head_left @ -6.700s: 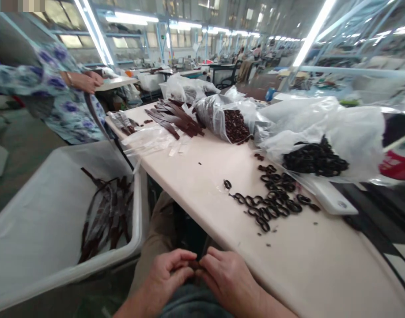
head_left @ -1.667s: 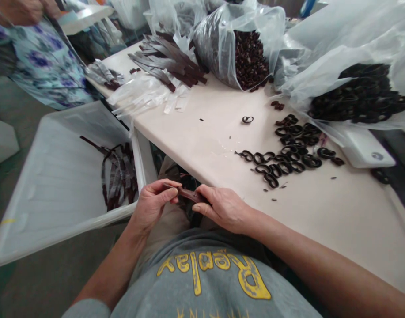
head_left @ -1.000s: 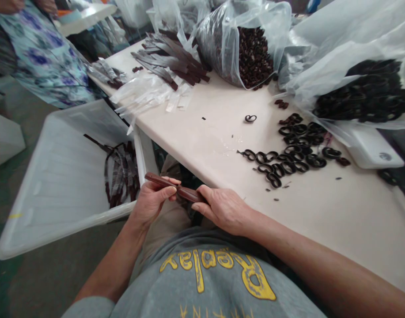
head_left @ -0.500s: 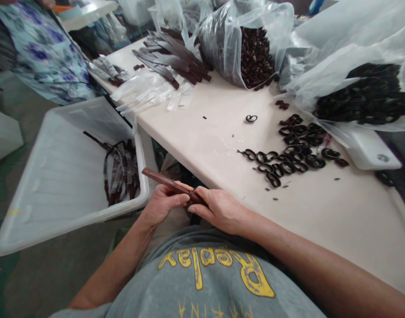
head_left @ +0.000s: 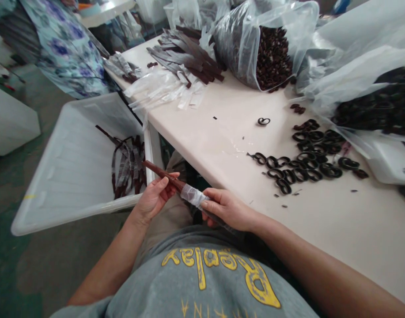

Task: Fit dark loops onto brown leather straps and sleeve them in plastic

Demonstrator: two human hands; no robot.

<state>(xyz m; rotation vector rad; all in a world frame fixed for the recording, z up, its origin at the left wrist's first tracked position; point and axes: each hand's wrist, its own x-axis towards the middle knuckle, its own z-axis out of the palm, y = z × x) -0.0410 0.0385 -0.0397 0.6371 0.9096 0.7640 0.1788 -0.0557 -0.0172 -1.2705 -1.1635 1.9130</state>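
A dark brown strap (head_left: 155, 168), apparently leather-like, stretches between my hands above my lap, its free end pointing up and left over the white tub's edge. My left hand (head_left: 154, 197) pinches it between thumb and fingers. Clear plastic wrapping (head_left: 193, 195) covers the strap's part between the hands. My right hand (head_left: 224, 208) is closed around this wrapped part, fingers curled underneath. The wrapped tail runs out below my right hand toward my shirt, where its end is hard to make out.
To the left, a white tub (head_left: 79, 210) holds several wrapped straps (head_left: 127, 170). On the table (head_left: 215, 145) lie black loops (head_left: 306, 165), a pile of brown strips (head_left: 189, 55), and plastic sleeves (head_left: 156, 90). Bags of brown pieces (head_left: 273, 57) and black loops (head_left: 377, 108) stand behind. A person in a flowered garment (head_left: 68, 48) is at upper left.
My hands have moved apart along the strap, the right one going right and down. Plastic wrapping now shows between them. The camera's view has shifted slightly left.
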